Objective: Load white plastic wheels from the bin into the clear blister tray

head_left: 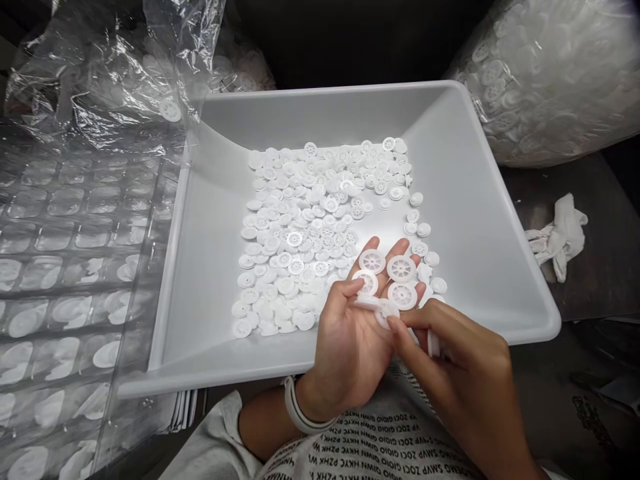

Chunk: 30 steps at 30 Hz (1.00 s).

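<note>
My left hand point(353, 337) is palm up over the near side of a grey-white plastic bin point(440, 200). Several white plastic wheels point(401, 269) with spoked centres lie across its fingers, and the thumb rests on one of them. From the right, my right hand point(450, 360) pinches another white wheel point(387, 313) above the left palm. A further white piece point(433, 343) shows between the right hand's curled fingers, partly hidden. Beneath and beyond the hands, many loose white wheels point(300, 233) cover the bin floor.
Clear blister trays point(60, 280) at the left hold white pieces in their nearer pockets. Crumpled clear plastic film point(125, 87) lies above them. A large clear bag point(555, 80) of white wheels stands at the back right. A crumpled white glove-like cloth point(563, 237) lies right of the bin.
</note>
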Motion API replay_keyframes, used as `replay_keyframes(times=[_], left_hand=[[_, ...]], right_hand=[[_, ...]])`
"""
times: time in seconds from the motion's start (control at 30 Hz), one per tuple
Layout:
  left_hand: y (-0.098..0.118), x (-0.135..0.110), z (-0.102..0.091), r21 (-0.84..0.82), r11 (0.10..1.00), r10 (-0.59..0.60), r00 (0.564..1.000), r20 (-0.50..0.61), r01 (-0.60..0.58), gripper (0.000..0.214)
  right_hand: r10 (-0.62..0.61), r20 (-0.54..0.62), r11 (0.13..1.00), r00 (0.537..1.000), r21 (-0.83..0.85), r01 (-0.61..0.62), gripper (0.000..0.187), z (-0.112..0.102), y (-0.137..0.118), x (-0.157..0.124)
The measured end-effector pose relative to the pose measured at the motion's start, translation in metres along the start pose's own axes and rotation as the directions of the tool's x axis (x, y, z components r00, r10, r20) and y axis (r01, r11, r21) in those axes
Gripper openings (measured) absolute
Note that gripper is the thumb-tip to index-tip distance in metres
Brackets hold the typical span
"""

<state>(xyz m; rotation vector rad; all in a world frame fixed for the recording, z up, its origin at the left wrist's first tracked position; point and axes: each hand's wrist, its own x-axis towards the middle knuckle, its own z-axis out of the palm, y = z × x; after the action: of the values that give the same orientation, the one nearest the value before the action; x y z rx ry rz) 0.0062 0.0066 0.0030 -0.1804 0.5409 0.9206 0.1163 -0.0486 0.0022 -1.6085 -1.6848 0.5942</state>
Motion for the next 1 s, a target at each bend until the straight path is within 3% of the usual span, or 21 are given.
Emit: replay_keyframes(times=[0.1,0.2,0.33,0.53,1.0], left_hand=[[-0.001,0.000,-0.001,0.011,1.000,0.012,1.000,-0.008,-0.012,0.054],[-0.003,0.000,-0.001,0.039,0.998,0.042,0.998,-0.036,-0.040,0.056],[-0.003,0.000,-0.002,0.033,0.998,0.057,0.997,-0.046,-0.055,0.053],[-0.003,0.000,-0.005,0.034,0.999,0.037,0.999,-0.003,-0.037,0.047],[-0.003,-0.002,-0.006,0.054,0.998,0.038,0.999,0.005,-0.038,0.047]], right_hand=[[0.109,0.036,0.990,0.993,0.086,-0.111,0.015,-0.002,0.003,0.001],[0.155,0.021,0.986,0.988,0.062,-0.156,0.019,-0.004,0.006,0.002],[0.025,-0.039,0.999,0.999,-0.025,-0.026,0.006,-0.006,0.004,0.000],[-0.284,0.037,0.914,0.958,-0.291,0.282,0.028,0.000,-0.006,0.001],[-0.258,0.017,0.915,0.966,-0.316,0.250,0.024,0.005,-0.003,-0.001]])
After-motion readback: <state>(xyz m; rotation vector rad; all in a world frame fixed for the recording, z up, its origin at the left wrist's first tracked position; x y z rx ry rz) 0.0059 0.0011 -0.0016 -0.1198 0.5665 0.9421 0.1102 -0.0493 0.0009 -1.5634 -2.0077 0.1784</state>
